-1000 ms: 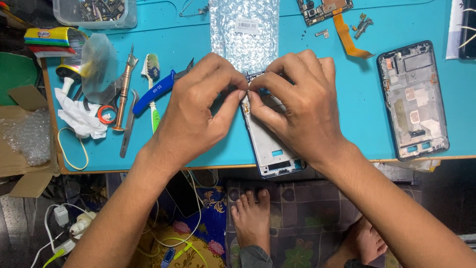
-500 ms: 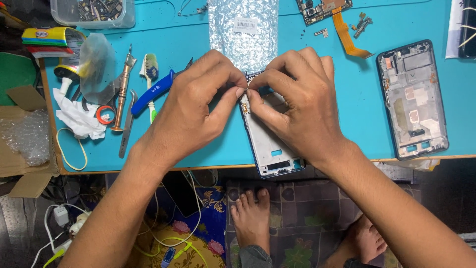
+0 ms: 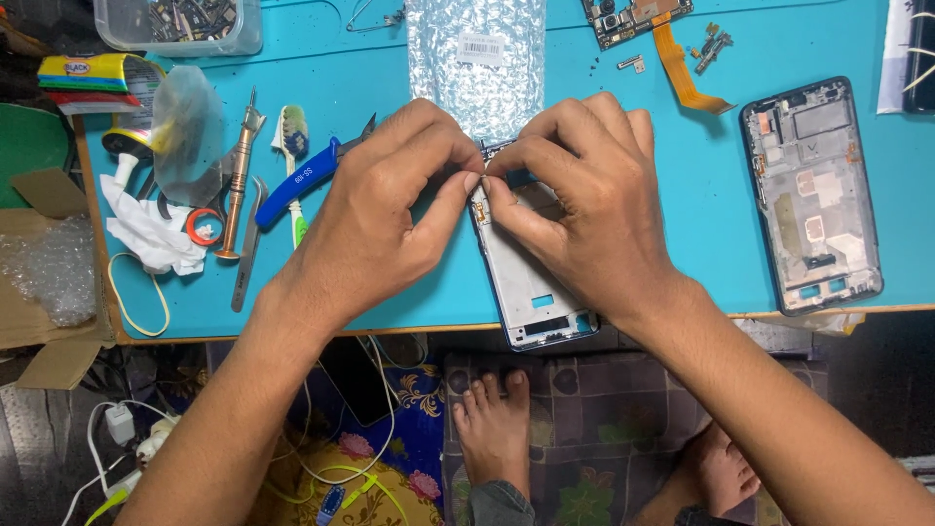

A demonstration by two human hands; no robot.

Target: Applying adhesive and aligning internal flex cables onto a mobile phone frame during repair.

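Observation:
A bare phone frame (image 3: 531, 292) with a silvery inner plate lies on the blue table (image 3: 390, 282), its lower end past the front edge. Both hands rest on its upper half. My left hand (image 3: 375, 219) pinches at the frame's top left edge with thumb and forefinger. My right hand (image 3: 584, 209) meets it there, fingertips almost touching, and covers the frame's upper right part. Whatever small part sits between the fingertips is hidden.
A bubble-wrap bag (image 3: 477, 58) lies behind the hands. Left are blue-handled pliers (image 3: 302, 175), a toothbrush (image 3: 292, 156), a copper screwdriver (image 3: 237, 170), tweezers (image 3: 248, 244), tissue (image 3: 146, 229). Right lie another opened phone body (image 3: 813, 195), an orange flex cable (image 3: 682, 68), a circuit board (image 3: 633, 15).
Both hands stay on the frame's top; the fingertips have shifted slightly at the top left edge. Nothing else on the table has moved.

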